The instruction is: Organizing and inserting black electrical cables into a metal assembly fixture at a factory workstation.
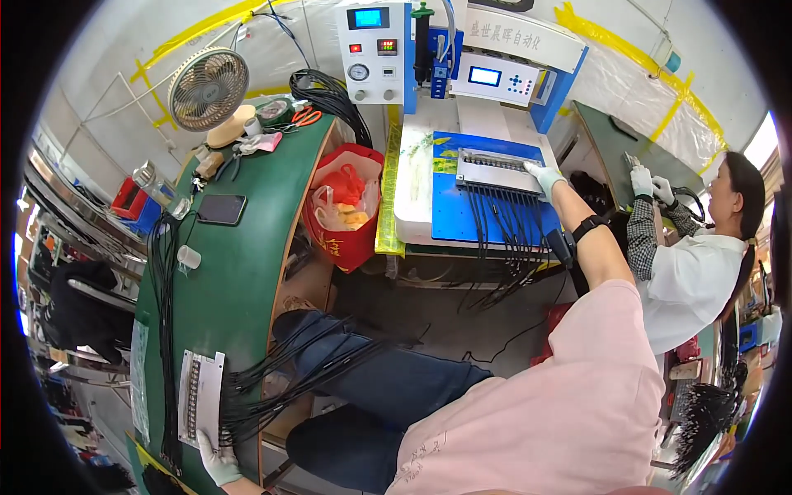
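A pink shirt [536, 396] lies nearest; left fingers [205, 450] pinch one metal fixture [211, 396], right fingers [536, 170] touch another fixture [493, 175], grip unclear.

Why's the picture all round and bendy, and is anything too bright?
Head view: the fisheye lens makes it round, with black corners, and curves the green table's edge; head view: the pale patch at the right rim looks washed out, and the lit screen on the white machine glows nearly white.
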Demonstrator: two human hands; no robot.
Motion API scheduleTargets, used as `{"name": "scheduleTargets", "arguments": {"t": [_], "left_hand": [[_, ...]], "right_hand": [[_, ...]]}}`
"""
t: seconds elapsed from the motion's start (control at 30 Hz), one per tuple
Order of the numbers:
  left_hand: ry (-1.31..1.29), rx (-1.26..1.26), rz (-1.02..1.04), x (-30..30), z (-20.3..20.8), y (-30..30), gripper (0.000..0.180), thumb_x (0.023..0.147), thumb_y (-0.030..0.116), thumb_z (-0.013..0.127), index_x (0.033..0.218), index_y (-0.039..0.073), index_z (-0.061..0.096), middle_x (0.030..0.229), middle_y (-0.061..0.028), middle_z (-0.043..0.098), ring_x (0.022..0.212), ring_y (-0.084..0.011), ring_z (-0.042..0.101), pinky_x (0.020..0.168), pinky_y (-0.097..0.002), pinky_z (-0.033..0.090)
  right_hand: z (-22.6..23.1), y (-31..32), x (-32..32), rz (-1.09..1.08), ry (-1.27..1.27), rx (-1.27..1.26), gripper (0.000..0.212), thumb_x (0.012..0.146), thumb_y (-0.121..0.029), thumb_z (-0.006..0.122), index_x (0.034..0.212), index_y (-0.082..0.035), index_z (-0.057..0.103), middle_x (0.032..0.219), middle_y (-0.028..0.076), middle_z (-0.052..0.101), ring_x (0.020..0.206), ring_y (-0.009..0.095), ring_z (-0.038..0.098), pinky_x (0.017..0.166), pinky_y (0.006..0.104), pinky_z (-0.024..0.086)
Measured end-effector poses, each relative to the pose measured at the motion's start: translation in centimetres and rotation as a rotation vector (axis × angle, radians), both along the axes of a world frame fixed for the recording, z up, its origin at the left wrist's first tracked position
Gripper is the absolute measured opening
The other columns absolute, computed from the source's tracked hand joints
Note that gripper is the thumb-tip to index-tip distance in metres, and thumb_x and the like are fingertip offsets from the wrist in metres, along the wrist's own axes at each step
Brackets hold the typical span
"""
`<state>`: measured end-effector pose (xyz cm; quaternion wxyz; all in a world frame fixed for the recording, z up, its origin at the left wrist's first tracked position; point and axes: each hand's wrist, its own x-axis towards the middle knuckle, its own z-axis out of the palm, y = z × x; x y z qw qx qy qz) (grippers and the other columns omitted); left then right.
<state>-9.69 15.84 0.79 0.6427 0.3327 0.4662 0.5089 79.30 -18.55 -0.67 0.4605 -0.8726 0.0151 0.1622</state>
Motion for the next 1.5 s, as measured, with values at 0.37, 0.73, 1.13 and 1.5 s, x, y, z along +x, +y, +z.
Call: {"name": "scheduleTargets", "arguments": {"t": [0.37, 0.73, 1.13, 1.5], "left_hand": [[-0.017, 0.008, -0.042, 1.0, 0.4, -0.3, 0.044, 0.096, 0.024, 0.058, 0.131, -0.002, 0.050, 0.128, -0.0136, 0.055, 0.110, -0.0257, 0.059, 0.088, -0.0392, 0.055], [0.152, -0.213, 0.032, 1.5, 3.2, -1.1, 0.055, 0.098, 0.032, 0.053, 0.143, 0.004, 0.038, 0.141, -0.0156, 0.045, 0.125, -0.0351, 0.045, 0.103, -0.0410, 0.041], [0.231, -0.152, 0.047, 4.5, 4.8, -2.2, 0.057, 0.098, 0.033, 0.051, 0.145, 0.004, 0.036, 0.147, -0.0160, 0.037, 0.130, -0.0364, 0.039, 0.107, -0.0428, 0.037], [0.224, -0.162, 0.115, 6.4, 6.7, -3.4, 0.053, 0.098, 0.030, 0.053, 0.141, 0.003, 0.041, 0.143, -0.0173, 0.041, 0.125, -0.0354, 0.045, 0.106, -0.0442, 0.040]], "right_hand": [[3.0, -0.8, -1.8, 0.003, 0.034, -0.070, 0.071, 0.081, -0.051, 0.069, 0.130, -0.001, 0.056, 0.126, 0.016, 0.060, 0.111, 0.029, 0.058, 0.089, 0.0427, 0.046], [3.2, -0.9, -0.5, 0.257, -0.218, -0.384, 0.078, 0.079, -0.065, 0.062, 0.124, -0.001, 0.061, 0.129, 0.021, 0.058, 0.120, 0.030, 0.055, 0.095, 0.0408, 0.044], [6.9, 0.3, -4.7, 0.276, -0.360, -0.902, 0.069, 0.085, -0.067, 0.045, 0.115, -0.008, 0.066, 0.118, 0.018, 0.064, 0.110, 0.036, 0.060, 0.094, 0.0433, 0.046], [2.4, -14.1, -5.4, 0.359, -0.479, -0.701, 0.045, 0.076, -0.021, 0.062, 0.119, -0.007, 0.062, 0.114, 0.019, 0.064, 0.105, 0.035, 0.062, 0.093, 0.0389, 0.048]]}}
